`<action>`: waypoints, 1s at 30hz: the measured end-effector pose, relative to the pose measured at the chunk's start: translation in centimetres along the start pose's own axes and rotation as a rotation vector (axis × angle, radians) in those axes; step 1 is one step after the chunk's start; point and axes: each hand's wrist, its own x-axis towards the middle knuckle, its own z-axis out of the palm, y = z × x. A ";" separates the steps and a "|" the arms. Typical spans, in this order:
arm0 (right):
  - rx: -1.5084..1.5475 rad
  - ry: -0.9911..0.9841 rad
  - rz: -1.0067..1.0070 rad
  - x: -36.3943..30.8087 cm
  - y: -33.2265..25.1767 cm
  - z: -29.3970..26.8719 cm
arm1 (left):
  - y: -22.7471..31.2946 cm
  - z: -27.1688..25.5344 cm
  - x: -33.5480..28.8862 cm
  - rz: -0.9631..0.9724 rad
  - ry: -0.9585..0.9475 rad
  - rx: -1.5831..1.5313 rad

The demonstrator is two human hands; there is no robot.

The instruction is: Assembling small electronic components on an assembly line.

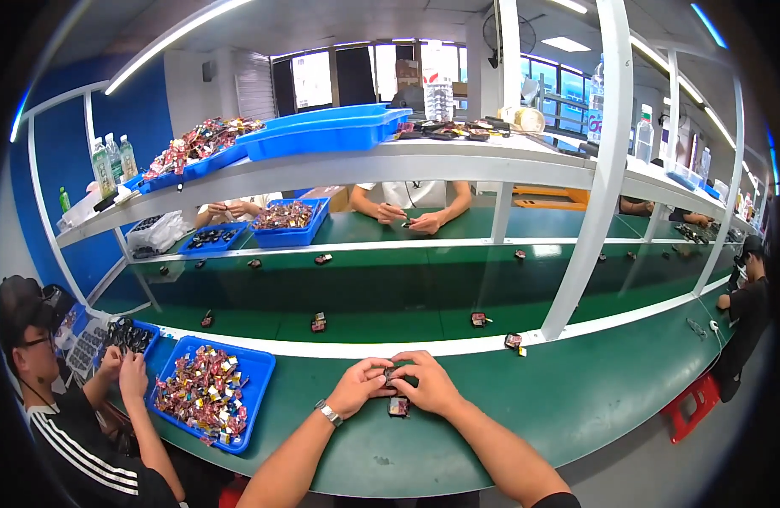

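In front of me, over the green work table, my left hand (pixel 361 388) and my right hand (pixel 427 384) come together. The fingers of both are closed on a small dark part (pixel 390 376), mostly covered by the fingertips, so its kind cannot be told. My left wrist wears a metal watch. Just below the fingertips lies a small red-and-black piece (pixel 398 407) with a pale patch, like a little circuit assembly. To my left stands a blue tray (pixel 266 366) heaped with similar small red, yellow and white pieces.
A white metal shelf post (pixel 576 262) rises to the right. Beyond a white rail runs a green belt (pixel 390 317) carrying scattered small pieces. A co-worker (pixel 85 406) sits at my left, another person's hands (pixel 411 222) work opposite. A red stool (pixel 693 408) stands at right.
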 end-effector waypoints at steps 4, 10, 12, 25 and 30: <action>-0.009 0.011 -0.007 -0.1 0.1 0.5 | 0.1 0.1 0.0 -0.014 0.015 -0.014; 0.013 0.040 -0.029 -0.2 0.2 0.9 | -0.2 -0.3 -0.1 0.000 -0.010 -0.037; 0.019 0.033 -0.030 -0.1 0.0 0.7 | -0.1 -0.3 0.0 -0.001 -0.013 -0.037; 0.009 0.092 -0.070 0.0 -1.6 0.8 | -0.5 -0.8 0.1 0.025 -0.022 -0.059; -0.033 0.158 -0.071 -0.3 -1.5 1.3 | -0.4 -0.7 -0.1 0.028 -0.019 -0.091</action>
